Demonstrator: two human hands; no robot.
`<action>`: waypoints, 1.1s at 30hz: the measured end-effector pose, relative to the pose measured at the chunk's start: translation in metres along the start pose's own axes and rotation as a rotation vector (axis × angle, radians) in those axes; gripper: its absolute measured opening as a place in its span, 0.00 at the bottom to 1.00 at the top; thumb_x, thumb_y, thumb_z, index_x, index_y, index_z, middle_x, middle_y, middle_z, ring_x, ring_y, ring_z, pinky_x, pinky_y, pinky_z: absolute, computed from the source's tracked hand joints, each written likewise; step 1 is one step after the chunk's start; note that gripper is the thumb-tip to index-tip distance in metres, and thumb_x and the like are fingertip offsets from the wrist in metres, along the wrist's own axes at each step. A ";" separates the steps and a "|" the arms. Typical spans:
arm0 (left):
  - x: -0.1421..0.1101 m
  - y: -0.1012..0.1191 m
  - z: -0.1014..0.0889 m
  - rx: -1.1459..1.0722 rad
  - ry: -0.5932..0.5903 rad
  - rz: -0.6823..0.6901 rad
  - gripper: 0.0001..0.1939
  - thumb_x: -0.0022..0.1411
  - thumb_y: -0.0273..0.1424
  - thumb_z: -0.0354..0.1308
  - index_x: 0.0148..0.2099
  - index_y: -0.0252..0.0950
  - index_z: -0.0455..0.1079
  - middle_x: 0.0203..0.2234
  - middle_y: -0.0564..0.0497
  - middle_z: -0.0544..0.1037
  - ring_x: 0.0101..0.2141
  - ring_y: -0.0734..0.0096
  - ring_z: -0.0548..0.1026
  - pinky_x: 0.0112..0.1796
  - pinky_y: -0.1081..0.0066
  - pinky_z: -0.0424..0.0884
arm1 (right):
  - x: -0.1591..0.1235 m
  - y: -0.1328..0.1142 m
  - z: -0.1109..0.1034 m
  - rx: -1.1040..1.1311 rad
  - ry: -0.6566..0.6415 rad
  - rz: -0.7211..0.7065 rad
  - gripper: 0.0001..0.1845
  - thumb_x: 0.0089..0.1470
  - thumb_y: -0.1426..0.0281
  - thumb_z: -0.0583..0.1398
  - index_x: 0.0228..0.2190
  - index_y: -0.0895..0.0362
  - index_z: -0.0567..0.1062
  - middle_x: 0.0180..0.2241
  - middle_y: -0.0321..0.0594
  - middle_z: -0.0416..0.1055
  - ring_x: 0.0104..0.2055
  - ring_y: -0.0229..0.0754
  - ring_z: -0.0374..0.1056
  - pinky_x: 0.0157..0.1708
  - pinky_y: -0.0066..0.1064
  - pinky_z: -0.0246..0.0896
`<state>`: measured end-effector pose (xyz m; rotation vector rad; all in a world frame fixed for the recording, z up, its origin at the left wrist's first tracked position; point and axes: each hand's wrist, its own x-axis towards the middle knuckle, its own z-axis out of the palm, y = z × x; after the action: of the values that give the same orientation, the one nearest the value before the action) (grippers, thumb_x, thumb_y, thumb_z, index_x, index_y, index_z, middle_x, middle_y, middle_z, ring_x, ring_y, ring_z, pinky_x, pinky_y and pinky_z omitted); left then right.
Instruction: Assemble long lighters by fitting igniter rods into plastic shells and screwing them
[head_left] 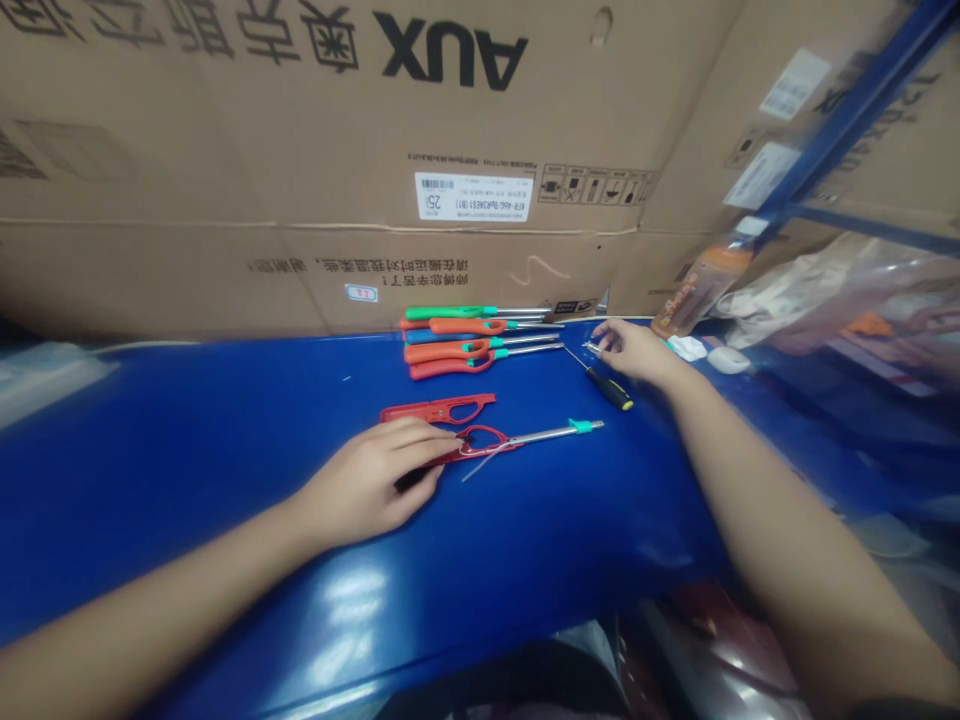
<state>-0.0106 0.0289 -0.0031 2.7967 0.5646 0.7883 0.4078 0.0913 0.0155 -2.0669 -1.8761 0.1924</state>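
Note:
My left hand (pixel 386 470) is closed around the handle of a partly dismantled red lighter (pixel 487 437). Its long metal tube (pixel 551 433) points right, with a teal piece (pixel 580 427) near the tip, and a thin pale wire (pixel 484 463) sticks out beside the trigger loop. Just behind that hand lies a separate red handle shell (pixel 442 408). At the right, my right hand (pixel 634 350) has its fingertips pinched on a small metallic piece (pixel 592 347), too small to name. Beside these fingers rests a screwdriver (pixel 609 387) with a black and yellow handle.
Several long-nosed lighters (pixel 454 350) in green, orange, blue and red lie stacked on the blue table (pixel 225 430). Large cardboard boxes (pixel 300 150) stand behind it. A drink bottle (pixel 701 285), a white object (pixel 727 360) and plastic bags (pixel 817 290) are at the right.

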 end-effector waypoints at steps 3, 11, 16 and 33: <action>0.000 0.001 -0.001 0.003 0.000 0.001 0.18 0.67 0.25 0.55 0.58 0.39 0.72 0.51 0.48 0.80 0.49 0.64 0.78 0.51 0.63 0.76 | 0.001 0.000 -0.003 -0.012 -0.006 0.027 0.18 0.53 0.71 0.65 0.47 0.55 0.77 0.39 0.40 0.79 0.34 0.40 0.74 0.36 0.30 0.70; 0.002 0.000 0.000 0.022 0.000 0.006 0.18 0.68 0.26 0.55 0.57 0.40 0.73 0.50 0.48 0.80 0.49 0.63 0.78 0.51 0.61 0.76 | 0.001 0.037 -0.017 -0.216 0.152 0.429 0.23 0.50 0.72 0.64 0.49 0.64 0.76 0.51 0.63 0.70 0.52 0.62 0.72 0.50 0.49 0.67; 0.000 0.000 -0.001 0.028 0.001 0.006 0.18 0.68 0.26 0.55 0.58 0.40 0.73 0.51 0.48 0.80 0.49 0.63 0.78 0.51 0.61 0.75 | 0.005 0.040 -0.010 -0.197 0.105 0.434 0.16 0.44 0.79 0.63 0.39 0.58 0.80 0.41 0.52 0.76 0.46 0.55 0.75 0.46 0.41 0.69; -0.002 0.000 -0.001 0.000 -0.007 -0.025 0.17 0.68 0.26 0.55 0.57 0.42 0.73 0.51 0.49 0.80 0.50 0.64 0.78 0.52 0.62 0.75 | -0.006 -0.008 -0.021 0.291 0.205 0.357 0.07 0.49 0.74 0.64 0.32 0.57 0.71 0.32 0.42 0.75 0.32 0.44 0.76 0.35 0.35 0.74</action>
<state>-0.0125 0.0279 -0.0026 2.7855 0.5966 0.7730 0.4062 0.0831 0.0372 -2.1070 -1.2688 0.3071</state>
